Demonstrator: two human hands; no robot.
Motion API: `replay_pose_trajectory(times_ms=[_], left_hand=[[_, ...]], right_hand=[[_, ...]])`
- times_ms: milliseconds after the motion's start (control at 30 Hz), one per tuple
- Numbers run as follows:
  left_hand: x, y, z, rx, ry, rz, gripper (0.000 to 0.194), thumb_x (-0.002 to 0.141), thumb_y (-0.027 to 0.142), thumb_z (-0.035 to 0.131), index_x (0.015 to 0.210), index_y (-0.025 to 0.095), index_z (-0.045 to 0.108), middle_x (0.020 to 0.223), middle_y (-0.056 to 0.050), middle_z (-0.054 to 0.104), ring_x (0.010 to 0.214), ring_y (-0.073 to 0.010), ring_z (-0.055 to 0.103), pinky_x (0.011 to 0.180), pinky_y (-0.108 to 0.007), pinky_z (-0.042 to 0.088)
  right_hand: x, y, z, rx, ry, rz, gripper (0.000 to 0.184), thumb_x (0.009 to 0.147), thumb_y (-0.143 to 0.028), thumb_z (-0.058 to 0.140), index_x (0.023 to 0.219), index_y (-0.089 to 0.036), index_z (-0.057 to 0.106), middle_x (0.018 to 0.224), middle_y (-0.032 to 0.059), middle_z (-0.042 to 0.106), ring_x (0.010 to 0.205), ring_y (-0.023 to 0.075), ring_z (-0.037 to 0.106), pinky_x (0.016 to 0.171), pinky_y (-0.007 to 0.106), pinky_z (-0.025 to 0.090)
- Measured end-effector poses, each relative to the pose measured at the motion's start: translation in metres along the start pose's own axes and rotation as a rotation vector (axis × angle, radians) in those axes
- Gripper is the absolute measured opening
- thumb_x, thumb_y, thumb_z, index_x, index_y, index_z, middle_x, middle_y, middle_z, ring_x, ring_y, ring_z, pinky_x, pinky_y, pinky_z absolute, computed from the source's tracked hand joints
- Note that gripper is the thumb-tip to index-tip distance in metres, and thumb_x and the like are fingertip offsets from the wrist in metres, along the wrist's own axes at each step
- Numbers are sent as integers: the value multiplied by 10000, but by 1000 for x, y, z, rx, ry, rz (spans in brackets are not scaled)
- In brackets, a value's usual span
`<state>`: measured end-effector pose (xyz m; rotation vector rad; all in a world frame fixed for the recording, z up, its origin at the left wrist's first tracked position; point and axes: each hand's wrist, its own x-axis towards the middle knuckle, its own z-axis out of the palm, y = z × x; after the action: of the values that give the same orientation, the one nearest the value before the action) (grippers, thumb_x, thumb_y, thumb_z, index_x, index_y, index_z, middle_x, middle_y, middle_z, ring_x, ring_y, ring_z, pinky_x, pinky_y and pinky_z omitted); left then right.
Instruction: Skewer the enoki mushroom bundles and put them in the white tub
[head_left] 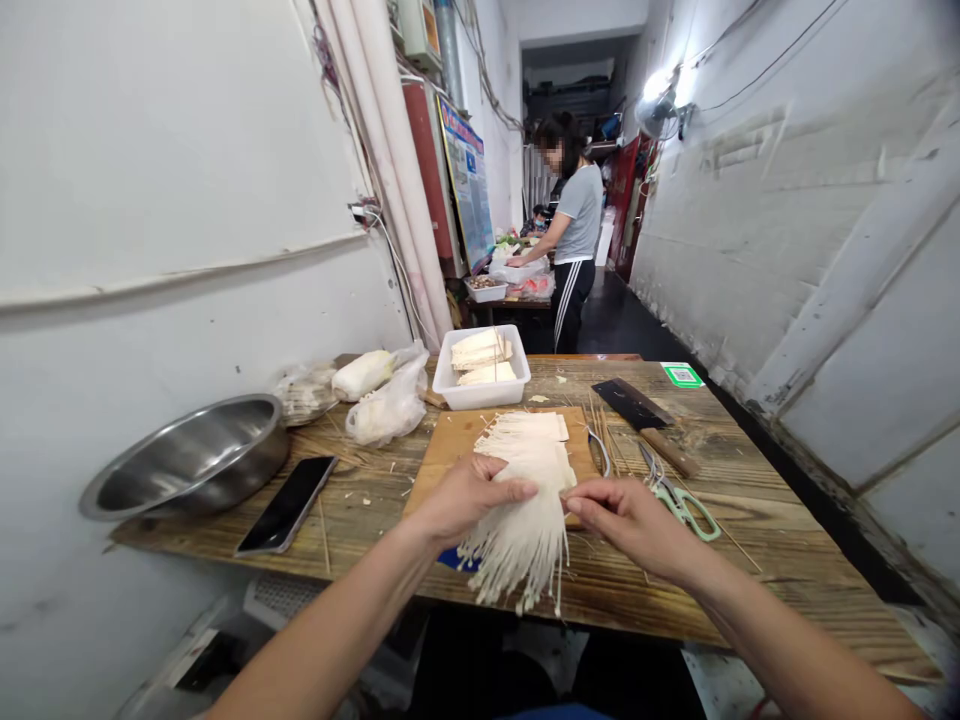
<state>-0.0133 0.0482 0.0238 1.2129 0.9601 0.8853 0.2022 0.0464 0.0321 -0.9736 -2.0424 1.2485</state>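
A bunch of white enoki mushrooms lies on a wooden cutting board, its caps hanging over the table's near edge. My left hand grips the bunch from the left, fingers curled over it. My right hand pinches the bunch's right side with thumb and fingertips. Thin wooden skewers lie just right of the board.
A white tub of cut pieces stands behind the board. A steel bowl, a phone and plastic bags are at left. A cleaver and green scissors lie at right. A person works at a far table.
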Motion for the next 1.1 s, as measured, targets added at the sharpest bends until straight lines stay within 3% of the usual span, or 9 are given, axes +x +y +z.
replay_pose_trajectory(times_ms=[100,233,367,533,600,700,833,933,1100], left_hand=[[7,-2,-4,-145,-45,-105,361,547,378,834,682,77,687,641,-41,663,541,-111,555,555,-225,416],[18,-2,-17,-195,10,-118,391,536,383,842,748,86,702,679,-47,687,553,-119,578,582,-238,442],[23,-6,-42,-157,6,-92,360,551,378,838,727,90,715,674,-57,696,576,-133,593,604,-243,450],[18,-17,-68,-196,-53,60,492,584,389,827,964,101,706,906,-113,723,844,-214,654,791,-285,472],[16,-22,-75,-202,15,161,610,617,436,798,1116,120,645,1076,-135,686,1010,-255,621,885,-317,453],[16,-35,-82,-150,267,280,744,698,486,720,1320,162,471,1329,-152,532,1254,-269,461,1033,-362,366],[22,-69,-82,65,562,343,850,716,506,682,1404,147,335,1411,-190,424,1323,-273,372,1084,-405,316],[22,-96,-75,278,662,369,706,776,476,620,1369,160,407,1383,-164,470,1281,-278,433,1068,-429,347],[18,-127,-59,559,681,384,490,826,364,580,1281,190,530,1338,-109,532,1272,-257,448,1081,-439,345]], right_hand=[[6,13,-2,154,-61,107,371,859,-474,524,775,-128,625,535,-65,395,443,51,275,426,197,220],[10,26,-8,237,-133,206,432,824,-515,550,968,-116,632,544,-66,436,400,45,268,395,195,183],[10,27,-9,77,-67,151,425,845,-495,512,935,-103,649,534,-47,435,451,68,317,439,208,230],[21,8,-9,-46,27,47,368,843,-443,494,837,-117,664,533,-38,384,501,95,310,470,239,232],[28,-4,-11,-80,81,1,335,827,-422,503,805,-130,667,543,-27,405,512,103,329,473,245,241],[42,-18,-19,-79,162,-12,306,798,-412,520,774,-143,665,536,-30,410,499,100,328,465,244,242],[72,-25,-34,-3,248,49,329,773,-434,523,830,-145,668,488,-63,369,424,75,253,417,233,191],[102,-23,-42,3,320,16,358,752,-454,519,856,-143,663,490,-65,399,396,64,245,399,227,185],[152,-10,-45,-98,405,-37,383,746,-430,466,867,-118,653,502,-47,464,374,67,274,395,230,217]])
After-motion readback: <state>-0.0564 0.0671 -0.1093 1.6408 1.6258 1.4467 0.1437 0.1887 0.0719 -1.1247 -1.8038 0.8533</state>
